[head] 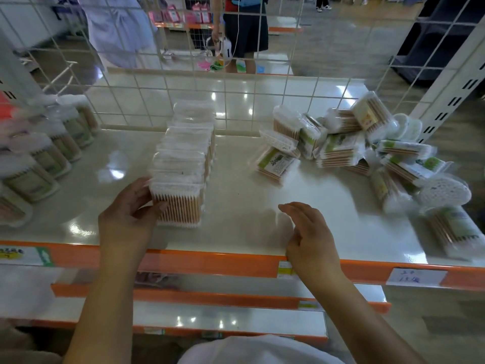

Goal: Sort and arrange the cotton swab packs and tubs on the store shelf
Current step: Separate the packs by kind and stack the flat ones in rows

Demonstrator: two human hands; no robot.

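A straight row of clear cotton swab packs [187, 143] runs from the wire grid toward the shelf's front edge. My left hand [130, 210] grips the left side of the front pack [181, 203], thumb across its face. My right hand [308, 233] hovers over the bare shelf near the front edge, fingers relaxed, holding nothing. A loose heap of green-labelled swab packs [341, 143] lies at the right, with a round tub [443, 193] on its side among them. Upright tubs [44, 158] stand in a line on the left.
A white wire grid [225, 95] backs the cream shelf [246, 200], whose orange front rail [210, 261] carries price tags. Lower shelves step out beneath. A slotted upright post [446, 106] stands at the right. People stand in the aisle beyond the grid.
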